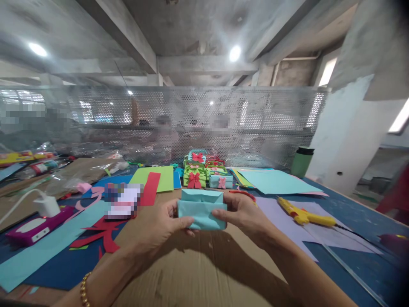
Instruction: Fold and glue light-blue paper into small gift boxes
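Observation:
Both hands hold a folded light-blue paper piece (202,209) above a brown cardboard sheet (198,273). My left hand (158,228) grips its left side, thumb across the front. My right hand (244,213) pinches its right side with thumb and fingers. The paper looks like a partly folded box, its flap turned towards me. A gold bead bracelet (83,290) circles my left wrist.
Finished paper gift boxes (204,172) with red bows stand behind the hands. A yellow glue gun (303,213) lies to the right, a green cup (302,161) beyond it. Coloured paper sheets, red scraps (104,236) and a purple device with a charger (36,224) lie left. A mesh screen (191,123) closes the back.

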`<action>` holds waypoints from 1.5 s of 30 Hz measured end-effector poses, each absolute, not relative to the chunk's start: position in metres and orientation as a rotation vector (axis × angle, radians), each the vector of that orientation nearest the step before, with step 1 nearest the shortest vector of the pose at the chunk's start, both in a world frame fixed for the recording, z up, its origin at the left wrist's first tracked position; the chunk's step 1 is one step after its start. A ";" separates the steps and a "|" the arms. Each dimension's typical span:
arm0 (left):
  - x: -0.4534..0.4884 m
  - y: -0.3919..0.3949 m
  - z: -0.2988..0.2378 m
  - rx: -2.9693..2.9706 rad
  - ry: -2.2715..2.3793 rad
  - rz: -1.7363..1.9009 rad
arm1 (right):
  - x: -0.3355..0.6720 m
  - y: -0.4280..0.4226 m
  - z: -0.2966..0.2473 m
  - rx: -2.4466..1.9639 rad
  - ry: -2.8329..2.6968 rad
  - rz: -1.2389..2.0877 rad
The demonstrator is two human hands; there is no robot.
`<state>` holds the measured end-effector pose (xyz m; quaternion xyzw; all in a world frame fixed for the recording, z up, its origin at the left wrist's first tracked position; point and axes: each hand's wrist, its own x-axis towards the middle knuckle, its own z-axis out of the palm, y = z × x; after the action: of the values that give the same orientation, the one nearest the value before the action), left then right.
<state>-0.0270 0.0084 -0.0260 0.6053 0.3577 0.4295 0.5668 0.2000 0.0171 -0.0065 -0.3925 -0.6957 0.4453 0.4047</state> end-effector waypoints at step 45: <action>-0.035 0.042 -0.052 1.487 0.843 1.177 | 0.191 0.023 -0.023 -0.983 -1.560 1.200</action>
<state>-0.0352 0.0421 -0.0522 0.6172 0.3497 0.4883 0.5083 0.1906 0.0234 -0.0227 -0.3981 -0.6319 0.4862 0.4536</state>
